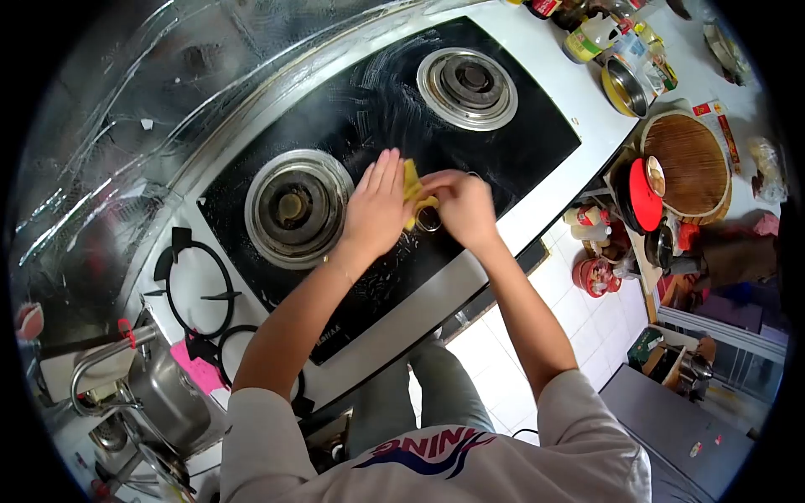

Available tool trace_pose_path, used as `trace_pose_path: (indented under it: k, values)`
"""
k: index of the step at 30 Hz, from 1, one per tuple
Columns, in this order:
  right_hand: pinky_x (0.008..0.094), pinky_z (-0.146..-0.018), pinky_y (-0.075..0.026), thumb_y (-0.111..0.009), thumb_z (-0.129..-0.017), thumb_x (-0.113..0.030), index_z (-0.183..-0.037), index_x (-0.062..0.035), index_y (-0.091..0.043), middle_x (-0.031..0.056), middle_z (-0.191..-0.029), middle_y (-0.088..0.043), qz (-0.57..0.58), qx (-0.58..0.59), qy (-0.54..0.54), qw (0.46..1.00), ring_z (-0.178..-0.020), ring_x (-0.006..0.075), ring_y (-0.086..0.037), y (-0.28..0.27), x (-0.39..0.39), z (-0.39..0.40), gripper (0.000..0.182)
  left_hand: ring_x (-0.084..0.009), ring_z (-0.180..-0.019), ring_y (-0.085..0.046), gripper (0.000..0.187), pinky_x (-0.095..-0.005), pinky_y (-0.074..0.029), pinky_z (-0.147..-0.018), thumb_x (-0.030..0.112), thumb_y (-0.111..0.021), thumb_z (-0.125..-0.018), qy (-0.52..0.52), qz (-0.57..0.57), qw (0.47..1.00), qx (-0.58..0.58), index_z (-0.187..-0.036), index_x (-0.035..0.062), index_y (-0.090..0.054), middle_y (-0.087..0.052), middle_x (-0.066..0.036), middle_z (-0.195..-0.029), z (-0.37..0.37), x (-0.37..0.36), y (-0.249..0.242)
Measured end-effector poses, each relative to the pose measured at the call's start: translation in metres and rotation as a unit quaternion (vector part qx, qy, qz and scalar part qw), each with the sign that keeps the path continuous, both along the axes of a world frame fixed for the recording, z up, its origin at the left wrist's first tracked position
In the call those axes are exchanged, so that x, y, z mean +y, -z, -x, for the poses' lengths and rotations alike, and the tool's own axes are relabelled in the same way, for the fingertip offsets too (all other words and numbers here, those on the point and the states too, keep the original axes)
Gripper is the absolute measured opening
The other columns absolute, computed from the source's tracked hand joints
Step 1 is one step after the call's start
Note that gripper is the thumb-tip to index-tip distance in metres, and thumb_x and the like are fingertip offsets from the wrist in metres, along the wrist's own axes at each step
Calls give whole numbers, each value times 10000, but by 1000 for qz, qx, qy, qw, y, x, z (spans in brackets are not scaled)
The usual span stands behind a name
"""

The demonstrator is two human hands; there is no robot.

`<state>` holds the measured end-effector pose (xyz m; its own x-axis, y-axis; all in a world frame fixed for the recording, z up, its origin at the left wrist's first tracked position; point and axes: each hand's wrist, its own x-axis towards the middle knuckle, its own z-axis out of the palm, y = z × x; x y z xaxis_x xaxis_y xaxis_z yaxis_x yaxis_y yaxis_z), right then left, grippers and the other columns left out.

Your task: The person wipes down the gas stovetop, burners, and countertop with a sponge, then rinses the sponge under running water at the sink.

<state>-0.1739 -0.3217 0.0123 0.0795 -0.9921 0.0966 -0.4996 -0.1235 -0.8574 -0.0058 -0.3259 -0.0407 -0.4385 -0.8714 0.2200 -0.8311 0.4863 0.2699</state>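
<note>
Crumpled yellow cloth (411, 178) lies on shiny black glass cooktop (377, 109), between hands, beside round silver-rimmed knob (428, 220). Left hand (379, 214) open, fingers straight and together, at cloth edge. Right hand (467, 211) half-curled, fingertips at cloth; can't tell if gripping. Good technique: left palm flat for steadiness, right fingertips working cloth closely round knob, light pressure.

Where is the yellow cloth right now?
In the head view, the yellow cloth is near the picture's centre, over the black cooktop, between the left hand and the right hand.
</note>
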Motion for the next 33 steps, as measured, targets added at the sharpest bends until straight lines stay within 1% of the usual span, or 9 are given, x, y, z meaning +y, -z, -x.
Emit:
trace_pose_path:
  k: [4, 8, 12, 16, 18, 21, 24, 26, 33]
  values:
    - [280, -893, -474, -415, -854, 97, -821, 56, -700, 133, -1037, -701, -4, -131, 101, 986, -963, 191, -649, -2, 19, 34, 290, -230, -1412, -355, 568, -382, -254, -1180, 97, -547, -837, 54, 104, 991, -59, -1381, -45, -465, -394, -127, -1517, 15, -55, -9]
    - [281, -907, -465, -427, -852, 67, -829, 34, -710, 119, -1071, -693, 47, -110, 196, 973, -1000, 181, -633, 19, 30, 63, 286, -248, -1390, -393, 559, -375, -265, -1188, -28, -523, -819, 74, 41, 996, -12, -1376, -21, -475, -443, -139, -1476, 15, -9, 0]
    - [324, -1012, -434, -424, -863, 42, -1091, 31, -676, 161, -1198, -652, 97, 18, 182, 978, -1163, 263, -595, 51, 35, 86, 340, -302, -1407, -364, 524, -399, -291, -1173, -10, -521, -831, 35, -6, 999, 16, -1353, -48, -486, -438, -182, -1467, -6, 48, -6]
    - [442, -1165, -255, -440, -922, -67, -1323, -3, -556, 208, -1445, -467, 111, 213, 54, 969, -1365, 371, -407, 66, 52, 89, 422, -340, -1407, -353, 551, -423, -280, -1175, 60, -556, -849, 32, -39, 998, -34, -1366, -95, -446, -409, -228, -1473, -16, 102, -23]
    - [457, -1169, -244, -460, -925, -79, -1346, -17, -535, 200, -1448, -464, 116, 223, 57, 966, -1377, 361, -392, 69, 52, 86, 432, -352, -1403, -351, 560, -429, -268, -1178, 147, -532, -909, -5, -44, 999, 16, -1388, -114, -400, -392, -250, -1477, -7, 99, -26]
    - [469, -1177, -231, -482, -931, -97, -1382, -36, -500, 187, -1457, -455, 114, 251, 61, 959, -1392, 347, -371, 69, 56, 81, 456, -350, -1404, -346, 582, -433, -228, -1189, 267, -445, -984, -71, 24, 990, -117, -1414, -115, -361, -368, -252, -1494, -6, 31, -2]
    - [465, -1180, -228, -487, -933, -104, -1395, -41, -484, 181, -1462, -450, 121, 270, 60, 953, -1394, 342, -367, 71, 53, 82, 467, -342, -1414, -332, 566, -428, -237, -1181, 290, -401, -1003, -113, 53, 981, -150, -1413, -100, -372, -367, -247, -1498, -9, -44, 11]
    - [464, -1181, -228, -489, -932, -106, -1397, -42, -482, 180, -1461, -451, 125, 271, 58, 953, -1392, 341, -369, 72, 54, 82, 469, -328, -1384, -381, 559, -419, -254, -1172, 236, -492, -953, -122, 92, 984, -85, -1395, -95, -404, -418, -233, -1467, -9, -62, 20]
    - [460, -1172, -253, -498, -914, -85, -1364, -33, -520, 172, -1431, -488, 135, 247, 61, 958, -1365, 335, -413, 74, 57, 84, 454, -318, -1443, -288, 599, -404, -192, -1208, 151, -542, -927, 35, -44, 995, -84, -1437, -92, -342, -331, -231, -1521, -12, 64, -21]
